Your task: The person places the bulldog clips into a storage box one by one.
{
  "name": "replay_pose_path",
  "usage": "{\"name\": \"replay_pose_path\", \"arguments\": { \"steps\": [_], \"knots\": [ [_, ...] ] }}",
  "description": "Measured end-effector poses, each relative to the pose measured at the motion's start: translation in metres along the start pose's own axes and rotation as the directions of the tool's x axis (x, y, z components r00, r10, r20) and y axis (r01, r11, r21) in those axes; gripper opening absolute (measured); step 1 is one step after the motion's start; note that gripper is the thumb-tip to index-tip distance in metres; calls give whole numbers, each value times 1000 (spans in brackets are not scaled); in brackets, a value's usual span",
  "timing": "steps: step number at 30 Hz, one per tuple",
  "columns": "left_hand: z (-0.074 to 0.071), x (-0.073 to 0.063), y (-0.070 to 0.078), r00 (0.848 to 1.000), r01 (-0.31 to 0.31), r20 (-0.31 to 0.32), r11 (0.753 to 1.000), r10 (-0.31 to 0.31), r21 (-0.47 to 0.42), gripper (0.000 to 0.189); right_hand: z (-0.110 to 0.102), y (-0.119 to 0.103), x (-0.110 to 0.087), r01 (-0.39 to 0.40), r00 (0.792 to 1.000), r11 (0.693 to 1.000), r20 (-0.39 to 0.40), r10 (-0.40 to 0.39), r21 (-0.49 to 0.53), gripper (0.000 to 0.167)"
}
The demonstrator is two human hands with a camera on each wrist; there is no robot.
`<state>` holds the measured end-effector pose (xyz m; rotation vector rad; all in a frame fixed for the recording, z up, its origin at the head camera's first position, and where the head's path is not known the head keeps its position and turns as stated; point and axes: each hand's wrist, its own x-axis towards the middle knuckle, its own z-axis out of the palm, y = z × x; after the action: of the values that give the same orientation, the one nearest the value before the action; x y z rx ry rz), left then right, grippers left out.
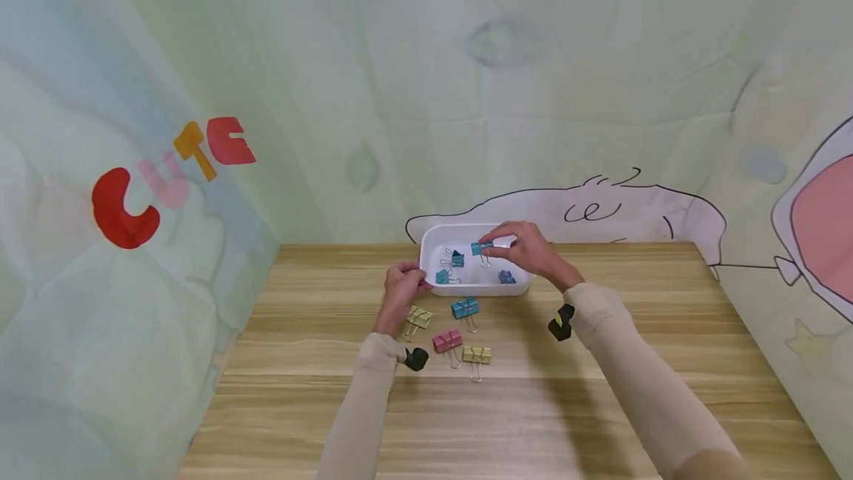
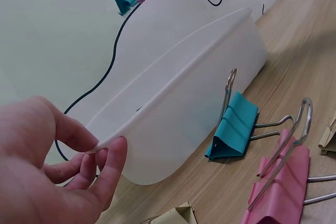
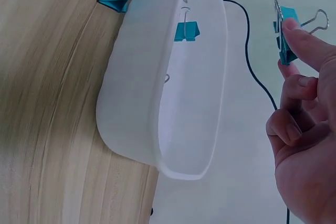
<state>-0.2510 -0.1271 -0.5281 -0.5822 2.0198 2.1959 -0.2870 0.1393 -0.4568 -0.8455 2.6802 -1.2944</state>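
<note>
A teal binder clip (image 3: 287,35) is pinched between the thumb and a finger of my right hand (image 1: 526,249), held above a white plastic tub (image 1: 476,290). My left hand (image 1: 401,289) pinches the tub's rim at its near left corner, thumb on one side and fingers on the other. Inside the tub lie teal binder clips (image 1: 457,260) on the left and a blue-purple binder clip (image 1: 507,277) on the right. In front of the tub, a blue binder clip (image 1: 465,307) and a pink binder clip (image 1: 447,341) rest on the table.
Two yellow binder clips, one by my left wrist (image 1: 419,316) and one farther right (image 1: 476,355), lie on the wooden table (image 1: 320,332). A printed curtain (image 1: 373,95) hangs behind the table's back edge, close to the tub.
</note>
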Motion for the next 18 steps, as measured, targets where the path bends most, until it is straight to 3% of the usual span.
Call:
{"name": "replay_pose_path", "arguments": {
  "steps": [8,18],
  "knots": [
    [0,-1,1,1000,2,-4,1000,-2,9,37,1,4,-8,-78,997,997,0,78,-30,47],
    [0,0,1,1000,6,4,1000,-6,6,39,2,4,-22,-24,1000,1000,-14,24,-12,49]
  ]
}}
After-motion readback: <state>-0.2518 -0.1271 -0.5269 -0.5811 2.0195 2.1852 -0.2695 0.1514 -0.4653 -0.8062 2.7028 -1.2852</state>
